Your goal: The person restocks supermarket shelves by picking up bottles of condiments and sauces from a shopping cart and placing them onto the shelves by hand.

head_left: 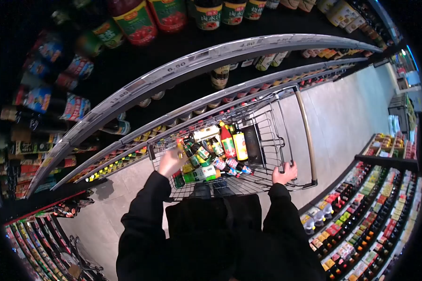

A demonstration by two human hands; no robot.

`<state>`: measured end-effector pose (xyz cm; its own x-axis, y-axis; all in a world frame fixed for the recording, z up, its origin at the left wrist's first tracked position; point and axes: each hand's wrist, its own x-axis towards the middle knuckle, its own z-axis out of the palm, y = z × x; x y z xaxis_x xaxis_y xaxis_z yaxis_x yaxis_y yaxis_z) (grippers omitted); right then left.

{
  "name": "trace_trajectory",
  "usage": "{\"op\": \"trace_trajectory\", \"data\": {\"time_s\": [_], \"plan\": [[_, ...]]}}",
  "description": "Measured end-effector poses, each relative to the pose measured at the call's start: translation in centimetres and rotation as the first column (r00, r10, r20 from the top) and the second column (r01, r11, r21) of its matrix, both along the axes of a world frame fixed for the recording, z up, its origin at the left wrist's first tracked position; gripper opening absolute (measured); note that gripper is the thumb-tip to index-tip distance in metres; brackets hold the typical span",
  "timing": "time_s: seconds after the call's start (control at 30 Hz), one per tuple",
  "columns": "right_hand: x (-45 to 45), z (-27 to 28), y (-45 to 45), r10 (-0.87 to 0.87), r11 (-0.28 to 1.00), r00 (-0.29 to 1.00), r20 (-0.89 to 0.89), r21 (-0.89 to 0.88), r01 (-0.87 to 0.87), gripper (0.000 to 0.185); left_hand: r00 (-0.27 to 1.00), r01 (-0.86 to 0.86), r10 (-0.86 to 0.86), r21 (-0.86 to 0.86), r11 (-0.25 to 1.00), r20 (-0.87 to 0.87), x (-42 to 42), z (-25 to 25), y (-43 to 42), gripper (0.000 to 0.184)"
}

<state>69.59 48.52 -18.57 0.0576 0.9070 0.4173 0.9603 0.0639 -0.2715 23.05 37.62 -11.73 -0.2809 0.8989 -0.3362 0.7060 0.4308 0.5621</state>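
A wire shopping cart (220, 191) stands in front of me, holding several bottles in a heap. My right hand (284, 173) is closed round the cart's side frame near the handle (306, 136). Over the cart's left end is my left hand (171, 161), smeared by motion; its fingers are not clear, and a small orange-yellow item (179, 146) shows right by them. Close to that hand lie dark bottles with green labels (197, 152) and a green-and-white bottle (199, 175). Further right in the heap are a red bottle (227, 141) and a yellow-labelled bottle (240, 145).
A long shelf with a price rail (173, 65) runs along the cart's far side, stocked with bottles such as large red-filled ones (136, 23). Another stocked shelf (361, 225) is at the lower right, one more (37, 248) at the lower left. Grey floor (333, 117) shows beyond the handle.
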Motion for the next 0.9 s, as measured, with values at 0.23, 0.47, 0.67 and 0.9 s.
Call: {"op": "trace_trajectory", "data": {"time_s": [0.23, 0.47, 0.67, 0.9], "plan": [[-0.1, -0.2, 0.1, -0.016, 0.999, 1.0, -0.025, -0.03, 0.015, 0.028, 0.954, 0.259, -0.182, -0.351, 0.9, 0.237, 1.9, -25.6, -6.6, 0.082], [-0.2, -0.3, -0.1, -0.025, 0.999, 0.999, -0.041, -0.031, 0.023, 0.03, 0.956, 0.237, -0.292, -0.665, 0.708, 0.03, 5.4, -35.3, -11.0, 0.099], [-0.1, -0.3, 0.0, -0.032, 0.999, 0.998, -0.046, -0.044, 0.03, 0.03, 0.914, 0.352, -0.394, -0.679, 0.644, 0.099, 6.3, -30.3, -8.4, 0.107], [-0.5, 0.4, 0.2, -0.013, 1.0, 0.998, -0.053, 0.002, 0.013, 0.029, 0.95, 0.305, -0.183, -0.615, 0.728, 0.255, 5.6, -26.3, -7.5, 0.094]]}}
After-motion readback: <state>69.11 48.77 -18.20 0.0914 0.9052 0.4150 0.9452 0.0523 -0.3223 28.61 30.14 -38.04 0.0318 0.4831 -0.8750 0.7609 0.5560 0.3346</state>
